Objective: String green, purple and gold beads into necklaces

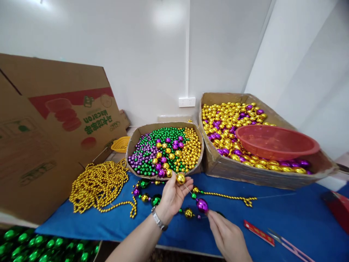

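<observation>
My left hand (174, 198), palm up, holds a large shiny gold bead (180, 178) between thumb and fingers. A thin thread (188, 189) runs from this bead down to a small green bead (193, 195) and a large purple bead (202, 205). At the purple bead's lower end, my right hand (227, 234) pinches the bead string; its fingertips hide the exact grip. Behind and under my hands lies more of a strand with green, gold and purple beads (156, 200). A strand of small gold beads (223, 195) extends to the right on the blue cloth.
Mixed beads fill a cardboard box (130, 143). A larger box (218, 167) of gold and purple beads carries a red basin (278, 142). Gold bead strands (99, 185) are heaped left, near a yellow basket (120, 145). Scissors (293, 247) and a red packet (259, 233) lie right.
</observation>
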Available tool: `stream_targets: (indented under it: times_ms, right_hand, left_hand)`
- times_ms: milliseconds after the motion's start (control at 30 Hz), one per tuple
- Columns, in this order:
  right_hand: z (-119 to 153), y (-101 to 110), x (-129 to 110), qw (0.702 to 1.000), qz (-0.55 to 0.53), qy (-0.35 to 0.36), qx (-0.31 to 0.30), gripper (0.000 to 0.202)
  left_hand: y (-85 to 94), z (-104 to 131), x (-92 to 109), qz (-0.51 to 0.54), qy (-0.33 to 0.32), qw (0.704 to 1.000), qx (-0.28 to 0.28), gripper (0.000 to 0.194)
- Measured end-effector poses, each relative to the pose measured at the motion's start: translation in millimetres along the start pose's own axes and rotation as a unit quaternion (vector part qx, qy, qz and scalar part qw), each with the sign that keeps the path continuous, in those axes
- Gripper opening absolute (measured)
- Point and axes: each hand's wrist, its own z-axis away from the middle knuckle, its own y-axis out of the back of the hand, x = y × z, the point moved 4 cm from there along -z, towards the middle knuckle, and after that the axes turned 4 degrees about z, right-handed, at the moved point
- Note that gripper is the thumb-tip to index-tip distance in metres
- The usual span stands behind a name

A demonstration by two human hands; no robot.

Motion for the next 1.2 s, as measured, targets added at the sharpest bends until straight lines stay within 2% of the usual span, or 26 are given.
stream_targets:
  times_ms: [233,367,500,600,767,900,1033,1200]
  right_hand:
    - [0.4,0.2,3.7,1.000,0.002,-0.001,-0.008,0.035]
    - [0.6,-2.2,2.7,1.000,-0.006,-0.011,-0.015,0.035]
    - [1.1,-7.7,1.1,0.996,-0.044,-0.071,-0.023,0.026]
    - [1.4,-10.4,-0.2,0.992,-0.082,-0.091,-0.037,0.021]
    - [-0.1,-5.3,-0.4,0.994,-0.092,-0.059,-0.007,0.027]
    - [-1.2,-2.9,1.1,0.991,-0.102,-0.084,0.011,0.024]
    - [-1.9,-3.4,0.5,0.988,-0.100,-0.113,0.007,0.024]
    - [0.4,-3.7,-1.8,0.993,-0.071,-0.085,0.031,0.025]
  left_hand:
    - [1.2,0.1,-0.9,0.003,-0.016,1.000,0.007,0.037]
    - [-0.3,4.5,-4.1,-0.027,-0.047,0.998,-0.018,0.037]
    - [-3.5,12.2,-10.9,-0.063,-0.090,0.992,-0.060,0.036]
    - [-3.3,14.3,-14.4,-0.071,-0.093,0.991,-0.060,0.033]
    - [-1.5,13.9,-11.5,-0.076,-0.112,0.989,-0.051,0.033]
    - [-0.8,15.6,-8.9,-0.086,-0.136,0.986,-0.051,0.034]
    - [0.3,15.8,-8.0,-0.083,-0.126,0.987,-0.047,0.036]
    - [1.9,17.7,-2.7,-0.137,-0.170,0.975,-0.039,0.032]
